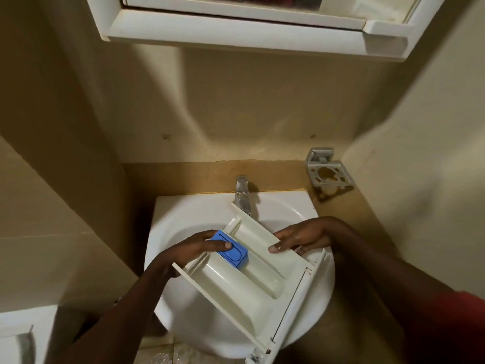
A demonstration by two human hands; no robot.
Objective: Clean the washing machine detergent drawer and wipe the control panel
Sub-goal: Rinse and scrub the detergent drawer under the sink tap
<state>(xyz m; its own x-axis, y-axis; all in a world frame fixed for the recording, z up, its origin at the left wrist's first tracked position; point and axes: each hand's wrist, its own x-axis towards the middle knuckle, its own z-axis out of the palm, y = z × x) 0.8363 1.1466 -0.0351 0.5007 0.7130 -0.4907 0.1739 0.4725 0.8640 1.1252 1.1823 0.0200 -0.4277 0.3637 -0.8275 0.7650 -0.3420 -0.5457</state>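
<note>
There is just one camera, and it sits on the person's head. It looks forward and down, close above the drawer (231, 282) and the sink (183, 214). Its wide view also reaches up the wall (249, 101) to the cabinet (236, 32).

The detergent drawer (252, 282) is long, cream-white plastic with its open side up. It slants across the sink (183, 203), back end towards 11 o'clock and front panel (288, 319) towards 5 o'clock. A blue insert (233, 252) (bright against the cream) sits in its back half.
</note>
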